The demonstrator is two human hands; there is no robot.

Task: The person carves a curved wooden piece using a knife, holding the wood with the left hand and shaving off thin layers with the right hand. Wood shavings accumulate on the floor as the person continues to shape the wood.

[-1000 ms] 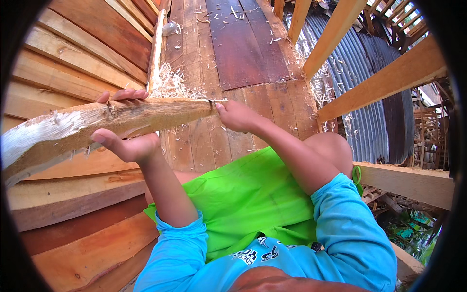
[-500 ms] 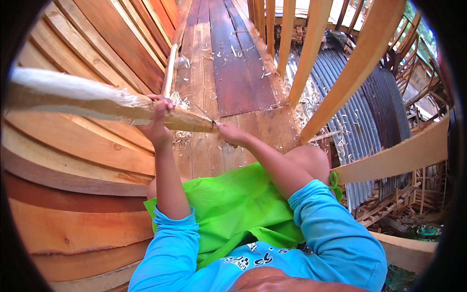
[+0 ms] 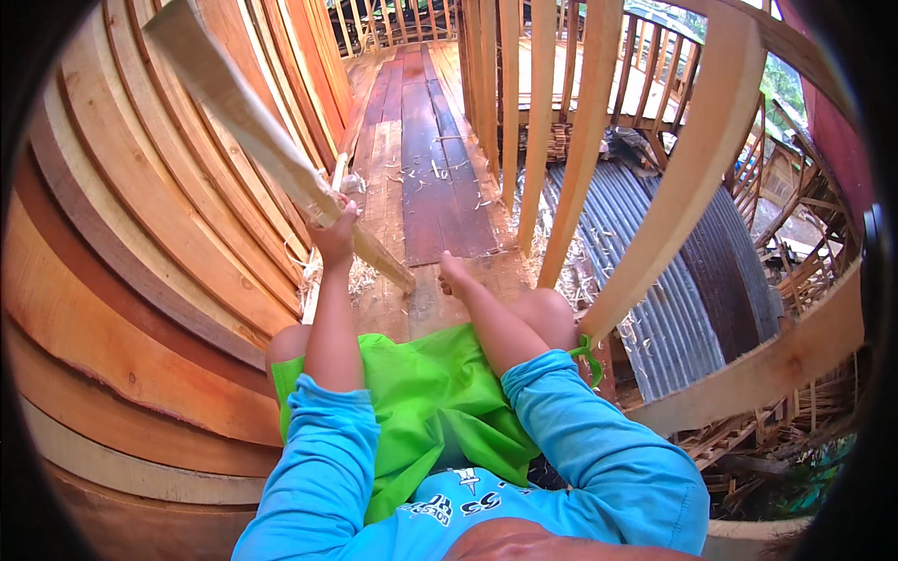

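in the head view, the left hand [image 3: 335, 238] grips a long, pale wooden beam [image 3: 253, 117] slanting over the brown plank floor [image 3: 444, 220]; the right hand [image 3: 454, 274] is near its lower end, grip unclear. firm holding should steady it.

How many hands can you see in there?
2. The left hand is wrapped around the long piece of wood. The right hand is just right of the wood's lower end, not touching it. I see no others, though some could be hidden.
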